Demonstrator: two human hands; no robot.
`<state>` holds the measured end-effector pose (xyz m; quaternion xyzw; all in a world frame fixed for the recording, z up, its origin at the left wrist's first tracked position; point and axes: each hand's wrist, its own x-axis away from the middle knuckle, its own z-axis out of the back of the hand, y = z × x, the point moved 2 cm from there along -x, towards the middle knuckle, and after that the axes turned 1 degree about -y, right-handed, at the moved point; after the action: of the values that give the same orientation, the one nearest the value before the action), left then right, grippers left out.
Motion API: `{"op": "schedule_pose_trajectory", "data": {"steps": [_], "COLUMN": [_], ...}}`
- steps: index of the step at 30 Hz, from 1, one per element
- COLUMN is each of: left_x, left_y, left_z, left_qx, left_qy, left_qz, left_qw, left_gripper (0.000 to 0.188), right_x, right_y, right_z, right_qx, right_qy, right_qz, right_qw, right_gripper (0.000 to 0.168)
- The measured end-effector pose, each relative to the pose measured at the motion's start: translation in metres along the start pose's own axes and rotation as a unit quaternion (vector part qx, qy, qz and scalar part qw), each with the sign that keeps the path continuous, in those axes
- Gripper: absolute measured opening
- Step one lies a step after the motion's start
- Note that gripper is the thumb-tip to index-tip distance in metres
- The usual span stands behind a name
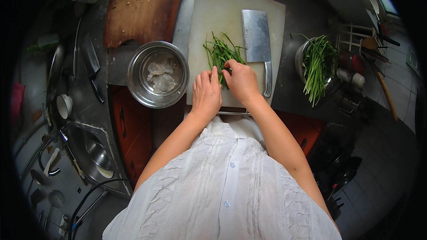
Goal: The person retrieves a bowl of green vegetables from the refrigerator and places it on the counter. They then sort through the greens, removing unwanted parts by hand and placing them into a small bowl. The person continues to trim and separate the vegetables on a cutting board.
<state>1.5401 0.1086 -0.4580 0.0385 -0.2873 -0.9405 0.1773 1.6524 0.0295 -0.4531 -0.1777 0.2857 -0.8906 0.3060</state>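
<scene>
A bunch of Chinese chives (pixel 222 51) lies in a loose pile on a pale plastic cutting board (pixel 215 10). My left hand (pixel 206 90) rests along the pile's lower left side, fingers nearly straight; whether it grips any stalks cannot be told. With thumb and fingers curled, my right hand (pixel 243 79) pinches the chives from the right and hides part of them. A broad Chinese cleaver (pixel 257 36) lies flat on the board to the right of the pile, its metal handle pointing towards me. Neither hand touches the cleaver.
Left of the board stands a steel bowl (pixel 133 73) with pale, translucent peeled shrimp (pixel 161 76). A wooden board (pixel 146 20) bears chopped bits. More chives (pixel 317 66) overhang a steel bowl (pixel 300 63) at right. Farther left are a knife (pixel 90 56) and sink (pixel 110 140).
</scene>
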Motion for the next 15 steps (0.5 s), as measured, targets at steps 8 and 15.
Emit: {"op": "schedule_pose_trajectory", "data": {"steps": [8,15], "left_x": [0.003,-0.001], "left_y": [-0.003,0.000], "left_z": [-0.003,0.001], "left_qx": [0.012,0.020], "left_qy": [-0.014,-0.019], "left_qz": [-0.012,-0.023], "left_qw": [1.000,0.999], "left_gripper": [0.056,0.045], "right_x": [0.003,0.008], "right_y": [-0.004,0.011], "right_z": [0.015,0.023], "right_qx": [-0.116,-0.301], "right_qy": [-0.030,-0.027], "right_qz": [-0.153,-0.171], "right_qw": [0.981,0.938], "right_gripper": [0.013,0.015]}}
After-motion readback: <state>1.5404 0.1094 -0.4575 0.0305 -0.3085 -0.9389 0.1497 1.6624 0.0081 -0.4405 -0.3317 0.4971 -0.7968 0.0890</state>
